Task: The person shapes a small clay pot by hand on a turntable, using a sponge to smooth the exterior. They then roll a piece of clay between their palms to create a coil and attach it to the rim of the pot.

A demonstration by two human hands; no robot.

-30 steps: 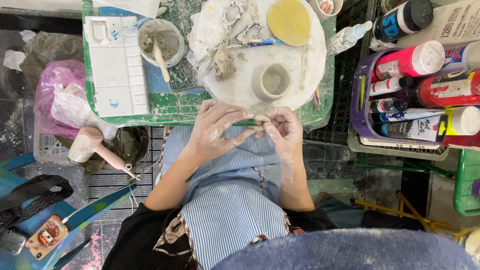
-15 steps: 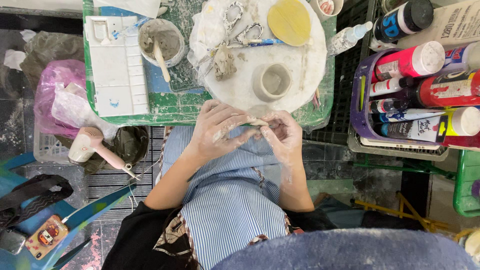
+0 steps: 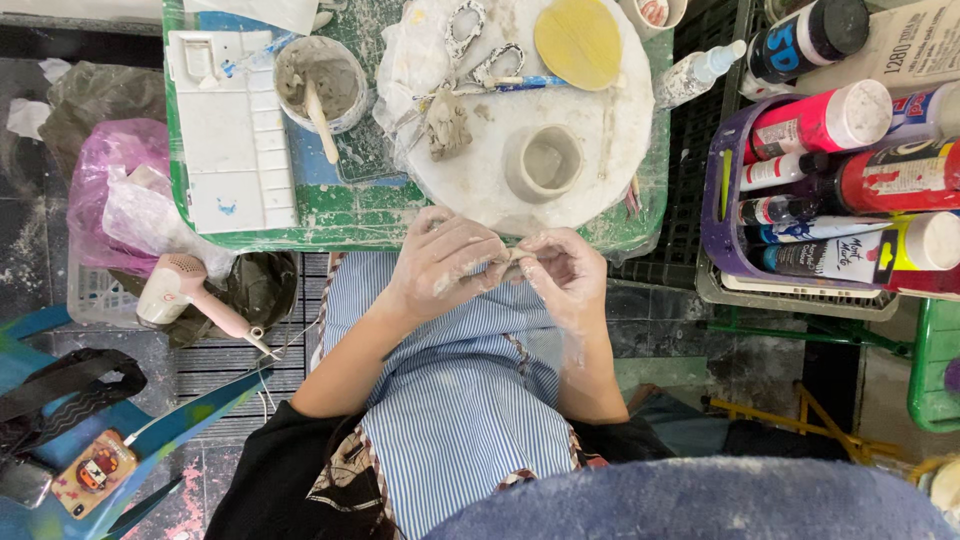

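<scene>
two clay-dusted hands pinch a small piece of clay over a striped apron.

from the left: a white palette [image 3: 232,130] and a slip cup [image 3: 320,82] sit on the green tray [image 3: 350,215]; the left hand [image 3: 445,265] and right hand [image 3: 565,275] both curl closed on the clay piece [image 3: 512,262], held just below the round white board [image 3: 600,150] bearing a small clay pot [image 3: 543,163]; paint bottles [image 3: 850,170] stand right.

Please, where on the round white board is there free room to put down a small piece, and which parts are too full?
On the round board, free room lies right of the small clay cup, below the yellow disc, and on the near rim toward the hands. The upper left is crowded: scissors, a clay lump, crumpled plastic.
</scene>
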